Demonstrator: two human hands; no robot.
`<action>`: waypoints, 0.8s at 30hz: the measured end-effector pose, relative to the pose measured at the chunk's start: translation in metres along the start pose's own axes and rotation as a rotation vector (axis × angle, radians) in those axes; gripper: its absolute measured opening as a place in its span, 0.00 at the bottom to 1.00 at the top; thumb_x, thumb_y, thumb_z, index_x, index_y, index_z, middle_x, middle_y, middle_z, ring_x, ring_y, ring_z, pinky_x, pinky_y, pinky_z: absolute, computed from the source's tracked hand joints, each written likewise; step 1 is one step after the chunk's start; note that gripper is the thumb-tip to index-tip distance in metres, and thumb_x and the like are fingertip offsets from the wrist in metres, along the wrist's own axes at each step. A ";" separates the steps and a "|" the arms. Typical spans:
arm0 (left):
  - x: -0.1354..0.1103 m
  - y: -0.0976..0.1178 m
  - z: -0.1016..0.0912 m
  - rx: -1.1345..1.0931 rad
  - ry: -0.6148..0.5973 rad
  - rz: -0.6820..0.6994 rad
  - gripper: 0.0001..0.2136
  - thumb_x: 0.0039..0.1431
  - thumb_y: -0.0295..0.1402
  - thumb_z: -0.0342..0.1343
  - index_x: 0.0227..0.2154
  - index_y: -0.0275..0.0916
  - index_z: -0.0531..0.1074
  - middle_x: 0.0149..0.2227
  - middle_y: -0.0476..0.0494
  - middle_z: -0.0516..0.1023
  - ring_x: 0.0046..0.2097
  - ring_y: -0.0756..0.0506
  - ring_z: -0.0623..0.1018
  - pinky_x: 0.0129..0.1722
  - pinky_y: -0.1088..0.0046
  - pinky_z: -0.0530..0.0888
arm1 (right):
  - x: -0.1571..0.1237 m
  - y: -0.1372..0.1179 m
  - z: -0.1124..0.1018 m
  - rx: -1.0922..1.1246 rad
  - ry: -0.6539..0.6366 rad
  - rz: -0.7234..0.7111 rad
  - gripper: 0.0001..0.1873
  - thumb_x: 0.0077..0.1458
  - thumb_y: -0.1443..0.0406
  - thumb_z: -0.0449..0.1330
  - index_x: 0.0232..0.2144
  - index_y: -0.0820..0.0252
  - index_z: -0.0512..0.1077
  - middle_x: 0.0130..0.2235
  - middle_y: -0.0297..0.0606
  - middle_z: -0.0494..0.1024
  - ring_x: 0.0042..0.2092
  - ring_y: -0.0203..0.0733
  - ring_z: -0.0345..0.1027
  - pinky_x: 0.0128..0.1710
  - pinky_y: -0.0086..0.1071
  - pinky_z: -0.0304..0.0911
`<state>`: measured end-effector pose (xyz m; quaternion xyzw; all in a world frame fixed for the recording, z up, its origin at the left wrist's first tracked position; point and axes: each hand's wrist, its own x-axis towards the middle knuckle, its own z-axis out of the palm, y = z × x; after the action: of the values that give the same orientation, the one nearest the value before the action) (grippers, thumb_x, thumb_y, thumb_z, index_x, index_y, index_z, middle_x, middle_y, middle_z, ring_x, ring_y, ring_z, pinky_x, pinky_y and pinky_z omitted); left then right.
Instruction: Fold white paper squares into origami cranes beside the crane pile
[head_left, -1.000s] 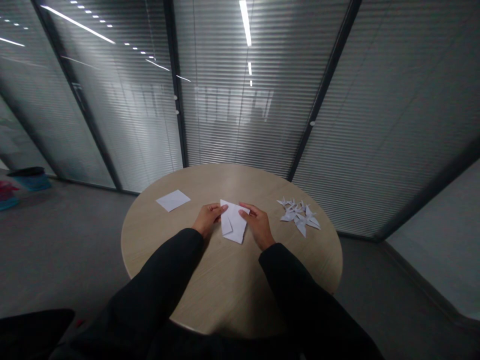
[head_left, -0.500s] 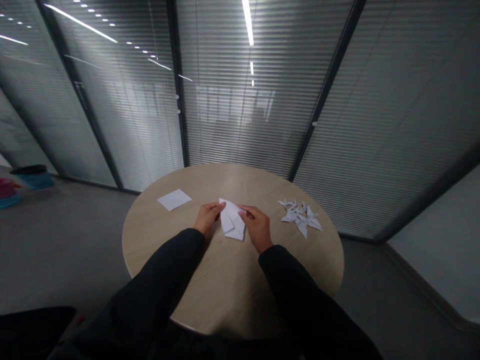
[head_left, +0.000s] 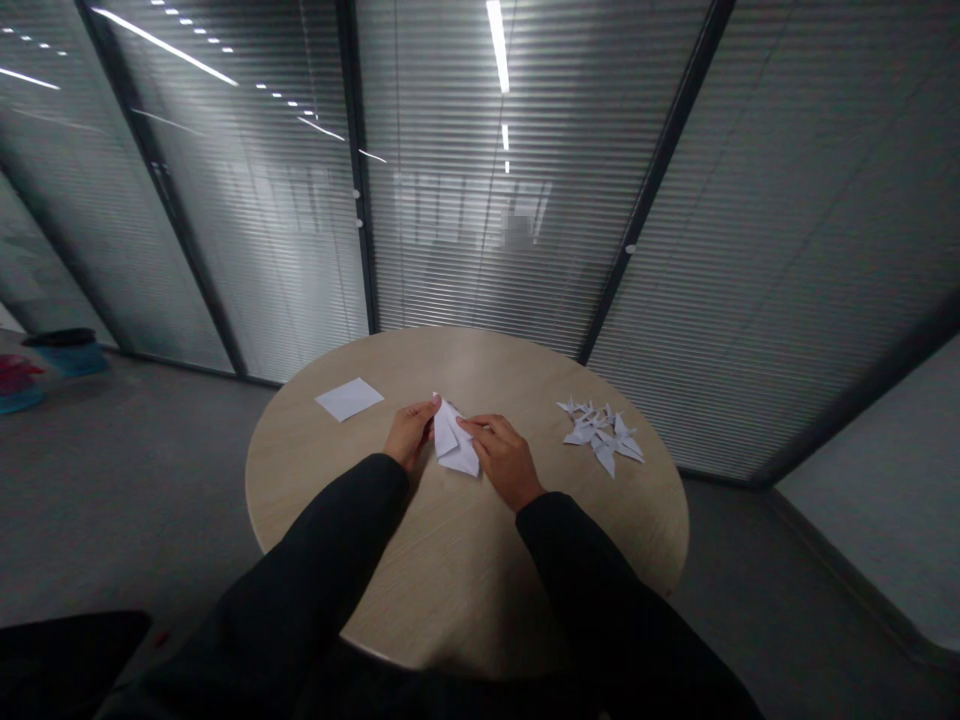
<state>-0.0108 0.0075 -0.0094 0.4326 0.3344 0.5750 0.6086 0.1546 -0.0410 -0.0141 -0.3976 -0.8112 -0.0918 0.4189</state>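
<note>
A partly folded white sheet of paper [head_left: 456,450] is held low over the middle of the round table, its flaps overlapping. My left hand [head_left: 410,432] pinches its upper left edge, thumb on top and fingers curled behind. On the upper right side, my right hand [head_left: 504,455] presses the fold with its fingers close together on the paper. Several folded paper cranes [head_left: 602,434] lie in a pile to the right of my right hand. A flat stack or sheet of white paper [head_left: 349,399] rests to the left of my left hand.
The round wooden table [head_left: 420,570] stands close to a glass partition with blinds [head_left: 480,270]. Blue bins [head_left: 69,355] are on the floor at far left. A dark object, perhaps a chair [head_left: 67,655], shows at the lower left.
My right hand has shifted slightly left and turned flatter, its fingers now lying over the paper's right side. That side is folded in, so the paper looks narrower.
</note>
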 end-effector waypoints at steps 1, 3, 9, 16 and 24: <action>0.000 0.001 0.000 -0.003 -0.010 0.003 0.19 0.44 0.46 0.65 0.25 0.30 0.77 0.21 0.43 0.74 0.20 0.53 0.66 0.19 0.77 0.60 | 0.000 0.000 0.000 -0.012 -0.016 -0.015 0.21 0.59 0.74 0.51 0.51 0.54 0.72 0.42 0.43 0.75 0.46 0.43 0.68 0.48 0.37 0.67; -0.001 0.003 0.002 -0.015 -0.023 0.008 0.20 0.44 0.46 0.65 0.27 0.29 0.77 0.23 0.42 0.75 0.21 0.53 0.68 0.21 0.77 0.63 | 0.000 0.000 0.001 -0.030 -0.041 -0.032 0.21 0.59 0.73 0.52 0.52 0.54 0.71 0.44 0.44 0.76 0.47 0.44 0.68 0.49 0.37 0.67; -0.004 0.007 0.007 -0.045 0.009 0.021 0.19 0.39 0.43 0.68 0.27 0.30 0.78 0.27 0.40 0.78 0.27 0.50 0.74 0.29 0.74 0.70 | -0.001 0.002 0.002 -0.017 -0.081 -0.042 0.20 0.60 0.73 0.50 0.52 0.58 0.70 0.48 0.47 0.76 0.49 0.44 0.69 0.51 0.38 0.67; -0.002 0.005 0.005 0.030 0.060 0.075 0.15 0.36 0.38 0.70 0.25 0.31 0.77 0.25 0.41 0.78 0.25 0.50 0.73 0.27 0.75 0.69 | -0.001 0.003 0.005 0.172 -0.107 0.047 0.27 0.55 0.77 0.48 0.53 0.55 0.69 0.51 0.42 0.74 0.54 0.41 0.66 0.57 0.39 0.62; -0.006 0.007 0.010 0.075 0.029 0.077 0.18 0.33 0.39 0.71 0.26 0.32 0.78 0.26 0.40 0.79 0.25 0.48 0.75 0.27 0.74 0.69 | 0.002 0.009 0.012 0.687 -0.025 0.576 0.17 0.57 0.66 0.51 0.49 0.58 0.67 0.39 0.39 0.80 0.41 0.41 0.74 0.45 0.37 0.67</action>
<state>-0.0052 -0.0002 0.0004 0.4592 0.3475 0.5914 0.5645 0.1533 -0.0283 -0.0221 -0.4461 -0.6560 0.3081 0.5252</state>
